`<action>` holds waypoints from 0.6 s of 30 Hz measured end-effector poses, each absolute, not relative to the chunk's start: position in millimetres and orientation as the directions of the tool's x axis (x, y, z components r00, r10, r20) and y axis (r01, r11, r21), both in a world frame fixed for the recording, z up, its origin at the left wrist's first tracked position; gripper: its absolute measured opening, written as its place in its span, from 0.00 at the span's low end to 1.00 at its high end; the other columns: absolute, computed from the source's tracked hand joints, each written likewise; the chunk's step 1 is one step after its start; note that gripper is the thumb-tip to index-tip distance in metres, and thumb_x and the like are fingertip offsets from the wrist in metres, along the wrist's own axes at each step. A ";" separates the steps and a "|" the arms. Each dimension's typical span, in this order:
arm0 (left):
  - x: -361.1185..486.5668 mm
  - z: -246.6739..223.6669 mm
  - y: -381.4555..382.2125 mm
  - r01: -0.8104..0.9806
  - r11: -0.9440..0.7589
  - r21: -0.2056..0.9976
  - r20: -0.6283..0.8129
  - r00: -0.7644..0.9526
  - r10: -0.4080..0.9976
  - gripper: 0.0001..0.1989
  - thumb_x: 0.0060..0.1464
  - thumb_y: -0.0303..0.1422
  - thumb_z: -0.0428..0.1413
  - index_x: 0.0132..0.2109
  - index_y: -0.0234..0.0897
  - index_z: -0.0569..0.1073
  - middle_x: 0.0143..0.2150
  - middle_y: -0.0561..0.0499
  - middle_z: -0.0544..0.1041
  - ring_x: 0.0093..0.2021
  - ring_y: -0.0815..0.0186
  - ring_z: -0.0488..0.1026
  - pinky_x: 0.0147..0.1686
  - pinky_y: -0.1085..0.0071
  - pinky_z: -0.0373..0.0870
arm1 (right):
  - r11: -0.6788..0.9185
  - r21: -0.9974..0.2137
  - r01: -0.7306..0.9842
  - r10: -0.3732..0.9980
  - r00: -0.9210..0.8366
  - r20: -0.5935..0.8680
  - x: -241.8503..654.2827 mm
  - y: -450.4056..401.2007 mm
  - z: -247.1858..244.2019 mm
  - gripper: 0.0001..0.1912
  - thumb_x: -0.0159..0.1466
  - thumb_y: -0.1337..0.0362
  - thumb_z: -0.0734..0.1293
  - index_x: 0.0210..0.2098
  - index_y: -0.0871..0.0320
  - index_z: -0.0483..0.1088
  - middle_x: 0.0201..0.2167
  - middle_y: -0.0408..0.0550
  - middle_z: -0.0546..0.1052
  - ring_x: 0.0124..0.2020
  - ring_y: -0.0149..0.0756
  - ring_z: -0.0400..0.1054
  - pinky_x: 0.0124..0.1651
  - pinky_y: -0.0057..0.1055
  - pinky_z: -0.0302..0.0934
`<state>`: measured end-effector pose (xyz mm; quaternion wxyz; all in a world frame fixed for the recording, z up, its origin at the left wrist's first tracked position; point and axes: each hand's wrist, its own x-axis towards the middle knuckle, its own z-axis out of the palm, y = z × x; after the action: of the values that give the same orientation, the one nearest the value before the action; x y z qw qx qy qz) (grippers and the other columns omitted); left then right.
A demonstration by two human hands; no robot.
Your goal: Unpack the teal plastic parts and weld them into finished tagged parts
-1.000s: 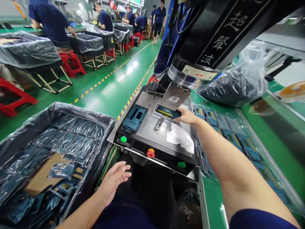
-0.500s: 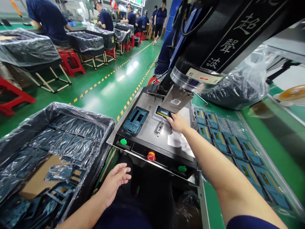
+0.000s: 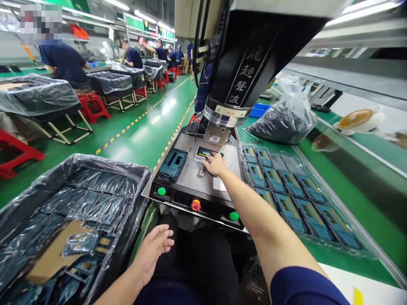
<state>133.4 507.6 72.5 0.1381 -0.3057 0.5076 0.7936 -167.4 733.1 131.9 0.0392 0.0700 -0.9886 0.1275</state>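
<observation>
Touching one plastic part point(image 3: 202, 152) (right hand point(image 3: 215, 165))

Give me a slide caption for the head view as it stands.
Right hand on a part under the ultrasonic welder head; open left hand beside a plastic-lined bin.

white 超聲波 lettering point(image 3: 241, 76) (means ultrasonic), on black welder head point(image 3: 235, 55)

this was a factory floor, probably electronics assembly: an ultrasonic welder point(image 3: 244, 67), workers point(image 3: 62, 63) in rows, plastic-lined bins point(image 3: 110, 83), a green floor point(image 3: 127, 144).
</observation>
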 end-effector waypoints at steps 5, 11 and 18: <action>121.3 67.2 492.0 -0.379 -0.129 0.916 -0.398 -0.896 -0.195 0.28 0.44 0.47 0.63 0.49 0.35 0.73 0.50 0.40 0.77 0.48 0.56 0.75 0.48 0.62 0.70 | 0.891 -0.300 -0.341 -0.178 -0.870 0.459 -107.6 731.5 127.6 0.17 0.66 0.58 0.62 0.48 0.61 0.73 0.51 0.59 0.74 0.54 0.47 0.65 0.58 0.42 0.56; 80.3 56.6 474.9 0.016 0.608 0.793 0.084 -0.993 -0.084 0.24 0.56 0.39 0.54 0.58 0.35 0.68 0.67 0.39 0.61 0.67 0.53 0.58 0.66 0.55 0.55 | 0.848 -0.309 -0.431 -0.212 -0.809 0.548 5.0 755.2 99.7 0.20 0.70 0.57 0.58 0.24 0.55 0.68 0.22 0.46 0.71 0.27 0.36 0.66 0.34 0.32 0.56; 55.0 50.8 492.6 0.062 0.830 0.555 0.044 -0.998 0.045 0.31 0.58 0.40 0.51 0.65 0.29 0.60 0.74 0.34 0.38 0.67 0.42 0.57 0.62 0.51 0.61 | 0.877 -0.371 -0.306 -0.060 -0.835 0.547 44.5 795.3 60.2 0.22 0.71 0.59 0.55 0.20 0.53 0.59 0.19 0.44 0.67 0.24 0.35 0.62 0.32 0.32 0.54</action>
<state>55.0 492.6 50.8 -0.0145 0.0281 0.9564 0.2905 44.5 795.3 60.2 0.2700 0.0983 -0.9304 0.2277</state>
